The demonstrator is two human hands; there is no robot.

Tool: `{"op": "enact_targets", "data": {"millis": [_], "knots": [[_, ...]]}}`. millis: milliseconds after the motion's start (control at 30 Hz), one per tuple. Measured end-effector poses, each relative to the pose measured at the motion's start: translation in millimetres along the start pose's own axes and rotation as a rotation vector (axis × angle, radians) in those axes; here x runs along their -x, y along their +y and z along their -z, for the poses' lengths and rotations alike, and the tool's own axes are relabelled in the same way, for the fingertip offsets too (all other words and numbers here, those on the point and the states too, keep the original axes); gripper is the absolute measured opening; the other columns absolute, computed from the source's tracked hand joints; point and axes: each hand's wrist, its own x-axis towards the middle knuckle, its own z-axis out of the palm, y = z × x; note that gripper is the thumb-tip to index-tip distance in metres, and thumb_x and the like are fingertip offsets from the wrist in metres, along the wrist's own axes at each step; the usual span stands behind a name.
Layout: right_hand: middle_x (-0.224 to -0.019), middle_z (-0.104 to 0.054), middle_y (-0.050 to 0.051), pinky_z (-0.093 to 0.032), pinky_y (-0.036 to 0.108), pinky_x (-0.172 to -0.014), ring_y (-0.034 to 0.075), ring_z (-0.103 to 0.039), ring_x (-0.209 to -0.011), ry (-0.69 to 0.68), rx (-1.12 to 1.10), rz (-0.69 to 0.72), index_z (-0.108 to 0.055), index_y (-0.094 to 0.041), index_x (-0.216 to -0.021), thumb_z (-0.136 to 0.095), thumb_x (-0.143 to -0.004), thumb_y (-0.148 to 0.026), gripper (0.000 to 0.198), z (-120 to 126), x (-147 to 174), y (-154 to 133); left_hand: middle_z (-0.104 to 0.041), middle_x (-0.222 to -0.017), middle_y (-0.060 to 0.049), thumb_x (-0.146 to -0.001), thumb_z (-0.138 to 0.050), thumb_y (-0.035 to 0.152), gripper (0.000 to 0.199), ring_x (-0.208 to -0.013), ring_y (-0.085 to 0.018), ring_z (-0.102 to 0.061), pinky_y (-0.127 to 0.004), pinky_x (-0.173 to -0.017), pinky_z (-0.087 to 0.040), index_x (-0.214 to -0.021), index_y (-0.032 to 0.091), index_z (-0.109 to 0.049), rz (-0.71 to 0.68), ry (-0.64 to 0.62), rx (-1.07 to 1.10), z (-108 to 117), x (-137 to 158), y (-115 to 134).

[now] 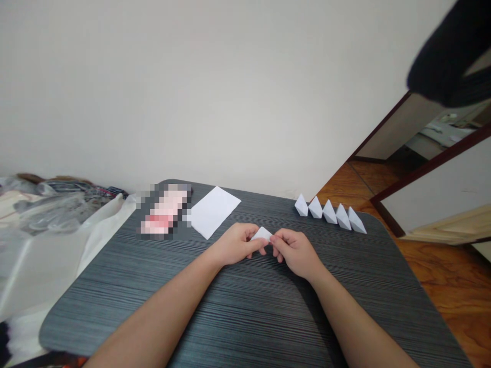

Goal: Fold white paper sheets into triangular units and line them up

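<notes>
A small piece of folded white paper (261, 233) is held between my two hands above the middle of the table. My left hand (238, 244) grips its left side, with the thumb across the front. The fingertips of my right hand (293, 249) pinch its right corner. Parts of the paper are hidden behind the fingers. Beyond my left hand lies a stack or sheet of white paper (216, 211), flat on the table. Several folded white paper shapes (330, 211) with pointed tips stand in a slanting row to the right, beyond my right hand.
The dark wood-grain table (238, 312) has rounded corners and meets a pale wall (230, 102). A blurred-out pinkish object (164, 209) lies at its back left. Plastic-wrapped items (57, 204) are heaped left of the table. Wooden floor (433, 266) shows on the right.
</notes>
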Motion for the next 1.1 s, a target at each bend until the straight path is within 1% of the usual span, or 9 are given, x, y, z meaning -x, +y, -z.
{"op": "enact_targets", "data": {"millis": [167,333,533,833,1033,1100], "knots": [[-0.051,-0.056,-0.002,-0.039,0.020,-0.046,0.009,-0.052,-0.043,-0.021,0.022,0.024,-0.053,-0.017,-0.062,-0.048,-0.087,-0.031,0.029,-1.1,0.4,-2.7,-0.067,-0.071,-0.003,-0.082,-0.048,0.032,0.026,-0.049,-0.007,-0.051,-0.018,-0.047,-0.038,-0.075,0.013,-0.063,0.003,-0.047,-0.021,1.4,1.0,2.8],[-0.052,-0.056,-0.002,-0.039,0.020,-0.046,0.009,-0.052,-0.044,-0.025,0.024,0.031,-0.053,-0.018,-0.063,-0.048,-0.087,-0.031,0.028,-2.9,-0.3,-2.3,-0.067,-0.071,-0.003,-0.083,-0.047,0.029,0.024,-0.049,-0.007,-0.051,-0.017,-0.047,-0.038,-0.075,0.013,-0.063,-0.019,-0.038,-0.028,2.7,2.0,2.9],[-0.057,-0.057,-0.001,-0.040,0.021,-0.048,0.010,-0.052,-0.048,-0.062,-0.017,0.055,-0.055,-0.018,-0.072,-0.049,-0.086,-0.030,0.020,-2.2,-0.6,2.1,-0.067,-0.072,-0.003,-0.084,-0.046,0.031,0.026,-0.050,-0.007,-0.051,-0.018,-0.047,-0.039,-0.077,0.012,-0.063,-0.042,-0.033,-0.023,1.1,1.3,0.2],[-0.056,-0.059,-0.001,-0.042,0.021,-0.049,0.010,-0.054,-0.047,-0.063,0.000,0.036,-0.052,-0.018,-0.066,-0.047,-0.087,-0.029,0.024,0.5,0.6,-3.9,-0.067,-0.072,-0.003,-0.084,-0.047,0.030,0.025,-0.049,-0.007,-0.051,-0.018,-0.047,-0.039,-0.076,0.013,-0.063,-0.032,-0.054,0.002,1.3,1.3,0.9],[-0.056,-0.059,-0.001,-0.041,0.020,-0.048,0.009,-0.054,-0.046,-0.064,-0.062,0.033,-0.053,-0.017,-0.067,-0.047,-0.087,-0.029,0.024,0.6,-0.7,2.2,-0.068,-0.073,-0.004,-0.084,-0.046,0.031,0.025,-0.049,-0.007,-0.051,-0.017,-0.045,-0.038,-0.078,0.012,-0.062,-0.019,-0.060,0.010,0.4,0.6,-0.4],[-0.055,-0.058,-0.001,-0.041,0.020,-0.047,0.009,-0.053,-0.045,-0.058,-0.052,0.039,-0.053,-0.017,-0.065,-0.047,-0.087,-0.028,0.025,1.2,-0.6,3.2,-0.068,-0.073,-0.004,-0.084,-0.046,0.031,0.025,-0.048,-0.007,-0.051,-0.017,-0.044,-0.037,-0.079,0.013,-0.062,-0.015,-0.061,0.013,0.1,0.6,-0.4]]}}
